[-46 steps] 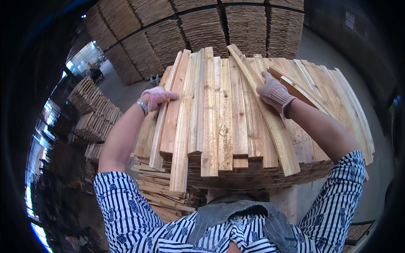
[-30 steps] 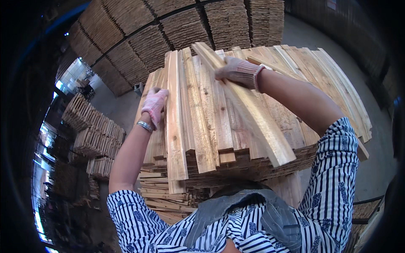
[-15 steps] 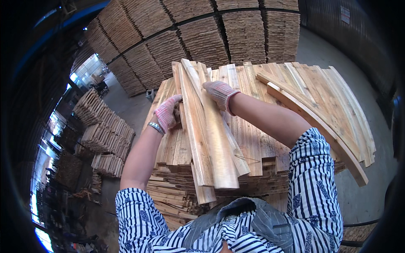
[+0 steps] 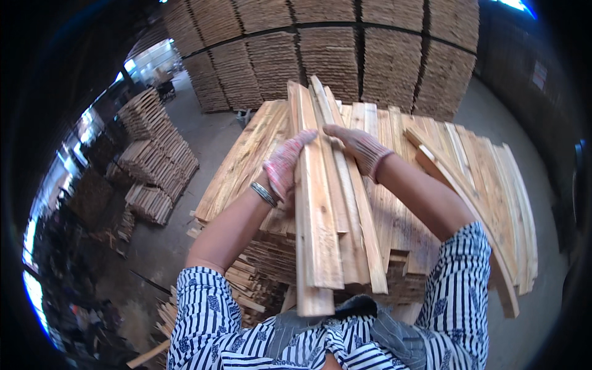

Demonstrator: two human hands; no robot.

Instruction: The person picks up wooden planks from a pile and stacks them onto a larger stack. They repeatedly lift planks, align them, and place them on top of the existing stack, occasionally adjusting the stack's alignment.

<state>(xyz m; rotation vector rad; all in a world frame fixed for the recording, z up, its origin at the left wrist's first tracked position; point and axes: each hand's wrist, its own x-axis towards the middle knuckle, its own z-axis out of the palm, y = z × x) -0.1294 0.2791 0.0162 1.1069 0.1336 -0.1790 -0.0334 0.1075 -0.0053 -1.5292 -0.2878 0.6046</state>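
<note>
Both gloved hands grip a bundle of wood slats [image 4: 327,222] lifted over the near edge of the slat stack [image 4: 468,166]. Left hand [image 4: 285,165] curled around the bundle's left side, right hand [image 4: 359,147] clamped on top, probably fingers wrapped over. Tall stacked piles [image 4: 345,55] far behind.

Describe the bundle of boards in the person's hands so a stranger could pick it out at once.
Start at the big flat stack of pale wooden slats in the middle. Above its near-left part, the left hand and right hand, both gloved, grip a small bundle of boards. Unlike the flat-lying slats, it is lifted and overhangs the stack's near edge.
</note>
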